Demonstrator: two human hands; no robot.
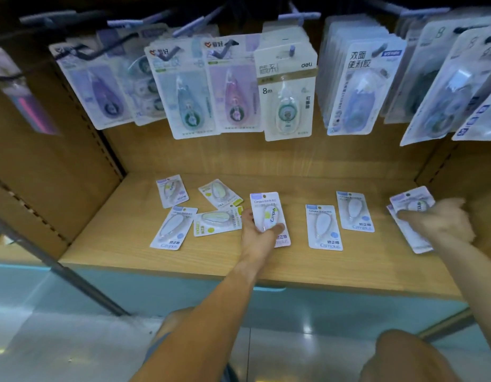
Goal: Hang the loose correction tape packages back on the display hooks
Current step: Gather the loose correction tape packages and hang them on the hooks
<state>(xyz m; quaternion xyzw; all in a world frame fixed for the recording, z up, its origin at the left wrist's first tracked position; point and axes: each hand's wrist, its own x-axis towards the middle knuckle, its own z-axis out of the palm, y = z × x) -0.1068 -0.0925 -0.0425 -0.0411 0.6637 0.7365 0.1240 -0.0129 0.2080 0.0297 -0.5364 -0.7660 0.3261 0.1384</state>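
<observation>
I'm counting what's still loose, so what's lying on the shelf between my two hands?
In the head view, two Campus packages lie flat between the left hand and the right hand: one nearer you, one further back. Otherwise bare shelf.

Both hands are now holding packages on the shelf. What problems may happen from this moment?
1. The right hand grips what looks like two overlapping packages; one may slip when lifted toward the hooks.
2. The left hand pinches its package only at the lower part, so the hang hole could wobble when aimed at a hook.
3. The loose packages at the left overlap, so picking one may drag another along.
</observation>
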